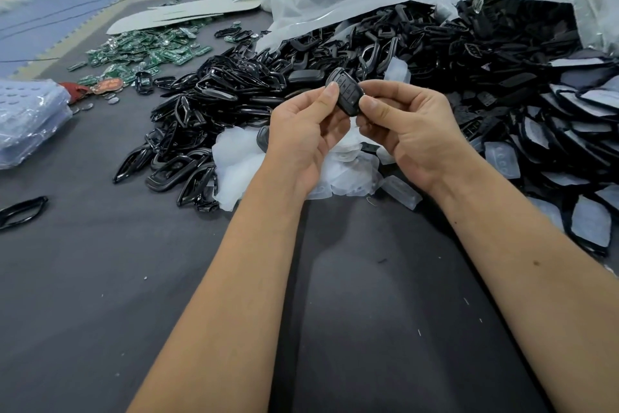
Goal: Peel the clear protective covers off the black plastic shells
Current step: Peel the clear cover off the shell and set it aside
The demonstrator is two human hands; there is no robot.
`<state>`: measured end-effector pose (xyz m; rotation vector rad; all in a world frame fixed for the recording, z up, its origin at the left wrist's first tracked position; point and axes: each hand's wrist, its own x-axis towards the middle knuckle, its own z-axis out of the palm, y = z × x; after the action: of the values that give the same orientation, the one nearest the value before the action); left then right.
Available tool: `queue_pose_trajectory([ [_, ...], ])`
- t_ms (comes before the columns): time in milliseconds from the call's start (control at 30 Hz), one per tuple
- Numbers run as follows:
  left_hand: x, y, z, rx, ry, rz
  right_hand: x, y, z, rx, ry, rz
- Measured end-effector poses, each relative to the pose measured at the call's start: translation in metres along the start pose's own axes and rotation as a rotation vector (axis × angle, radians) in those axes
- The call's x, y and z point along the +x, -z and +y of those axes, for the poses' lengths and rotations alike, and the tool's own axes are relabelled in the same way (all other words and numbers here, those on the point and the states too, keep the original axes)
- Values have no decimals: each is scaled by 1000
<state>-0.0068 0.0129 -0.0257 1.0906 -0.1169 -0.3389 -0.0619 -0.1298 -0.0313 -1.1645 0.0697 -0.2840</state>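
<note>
Both hands, left hand (303, 131) & right hand (407, 124), pinch black shell (345, 91), cover indistinct

Two bare forearms, no sleeves, left grip (303, 131) and right grip (407, 131) ungloved.

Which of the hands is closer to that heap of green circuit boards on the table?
Left. The left hand is on the same side as the green circuit boards, though well short of them; the right hand is farther across. Both pinch one black shell.
</note>
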Motion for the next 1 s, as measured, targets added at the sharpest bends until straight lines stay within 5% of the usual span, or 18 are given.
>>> queue_pose_trajectory([
  [233,-4,1,-1,155,-31,-87,3,8,-3,163,-186,-100],
  [1000,-6,-1,-4,307,-94,-172,4,22,-2,199,-95,-73],
])
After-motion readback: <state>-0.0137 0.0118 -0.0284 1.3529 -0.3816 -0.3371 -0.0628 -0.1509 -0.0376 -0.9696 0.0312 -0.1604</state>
